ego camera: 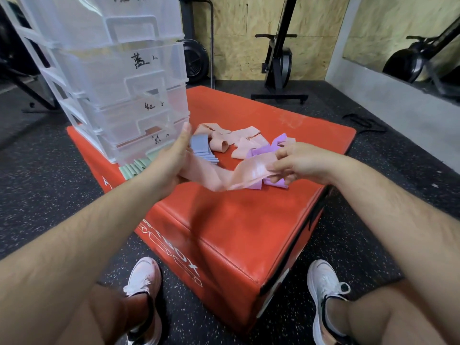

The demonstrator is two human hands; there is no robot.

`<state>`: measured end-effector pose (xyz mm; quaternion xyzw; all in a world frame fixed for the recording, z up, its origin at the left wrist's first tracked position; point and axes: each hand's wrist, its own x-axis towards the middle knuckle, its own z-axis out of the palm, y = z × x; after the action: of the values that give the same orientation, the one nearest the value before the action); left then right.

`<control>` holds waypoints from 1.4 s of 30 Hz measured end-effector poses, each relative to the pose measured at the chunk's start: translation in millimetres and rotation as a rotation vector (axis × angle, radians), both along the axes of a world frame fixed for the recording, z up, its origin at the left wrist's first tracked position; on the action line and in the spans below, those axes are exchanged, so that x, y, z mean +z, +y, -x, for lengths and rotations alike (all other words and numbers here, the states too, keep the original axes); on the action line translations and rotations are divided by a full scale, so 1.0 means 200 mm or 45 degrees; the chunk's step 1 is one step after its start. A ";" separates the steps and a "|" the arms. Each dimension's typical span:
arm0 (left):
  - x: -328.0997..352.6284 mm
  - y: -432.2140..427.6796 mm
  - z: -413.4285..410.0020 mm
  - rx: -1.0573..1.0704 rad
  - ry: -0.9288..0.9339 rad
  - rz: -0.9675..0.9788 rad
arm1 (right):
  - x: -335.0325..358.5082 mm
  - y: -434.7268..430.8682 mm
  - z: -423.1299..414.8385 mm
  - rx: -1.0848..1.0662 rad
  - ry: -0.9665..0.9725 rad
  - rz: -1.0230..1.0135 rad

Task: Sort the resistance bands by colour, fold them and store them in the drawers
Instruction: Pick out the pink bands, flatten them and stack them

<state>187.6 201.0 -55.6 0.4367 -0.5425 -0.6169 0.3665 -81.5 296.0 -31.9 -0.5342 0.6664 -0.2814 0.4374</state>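
Two bare hands work over a red padded vinyl box (224, 220). One long pink rubber resistance band (224, 175) sags between them. The left hand (169, 158) has its end against the palm, fingers (185, 135) straight and together, pointing up; whether the thumb clamps the band is hidden. The right hand (296, 160) pinches the other end, fingertips (281, 154) closed on the band.

Just beyond the left fingers lies one fanned stack of folded grey-blue bands (201, 149), about seven edges showing. Below the left wrist, one fanned stack of folded pale green bands (133, 168) pokes out at the foot of the drawers. Between and beyond both hands is a loose heap of pink bands (239, 140), at least four, the exact count unclear. Under and just beyond the right fingers lie crumpled lilac purple bands (266, 150), two or three.

A clear plastic drawer tower (112, 78) stands on the box, touching distance left of the left fingers. Four drawers show, each with a handwritten black label (140, 61). All are pushed in; no bands can be made out through their hazy fronts.
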 end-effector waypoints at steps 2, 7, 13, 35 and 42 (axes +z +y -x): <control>-0.04 0.01 -0.04 -0.007 0.058 -0.038 | -0.03 0.05 0.04 -0.079 -0.084 -0.043; -0.14 0.04 -0.15 0.195 -0.222 0.008 | -0.14 0.15 0.09 -0.109 0.028 -0.175; -0.25 0.06 -0.18 0.157 -0.231 -0.200 | -0.28 0.20 0.05 -0.186 0.205 -0.270; -0.45 0.02 -0.21 0.257 -0.987 0.380 | -0.45 0.19 0.13 -0.203 0.732 0.158; -0.48 0.02 -0.23 0.082 -1.080 0.738 | -0.51 0.20 0.14 -0.120 0.939 0.234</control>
<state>234.2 205.3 -151.2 0.5455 -0.7784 -0.1982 0.2392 -109.0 335.6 -134.8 -0.6054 0.7748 -0.1487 0.1050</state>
